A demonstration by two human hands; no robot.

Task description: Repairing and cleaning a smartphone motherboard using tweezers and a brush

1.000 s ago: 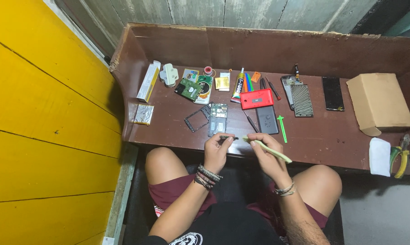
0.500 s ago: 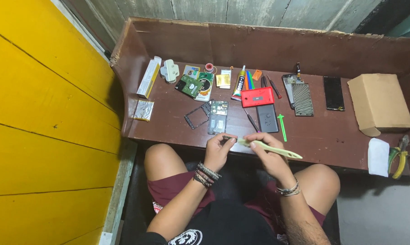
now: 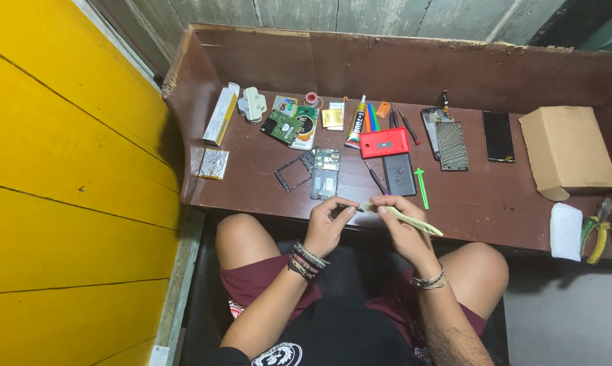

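Now, left hand (image 3: 327, 227) first: fingers curled, thumb and forefinger pressed on something tiny and dark at the counter (image 3: 495, 203) edge, too small to name. Just right of that pinch, the right hand (image 3: 402, 230) has a pale spudger (image 3: 407, 219) clamped between thumb and fingers, its tip aimed toward the left grip and the handle trailing out to the right over the wrist.

Risk, as I judge it: the small part sits right above the lap, past the counter lip, so a slip of either pinch would likely drop it between the knees. A hard push from the spudger could flick it out of the left fingers as well.

The spudger looks slim, flat and cream-yellow, slightly tapered, light plastic by the look of it.

Beyond the left grip lies an opened phone board (image 3: 326, 173) with a black frame (image 3: 293, 172) to its left. Beyond the right grip sit a red phone (image 3: 384, 142), a dark cover (image 3: 399, 174) and a green pick (image 3: 421, 188). Far right, a cardboard box (image 3: 567, 150).
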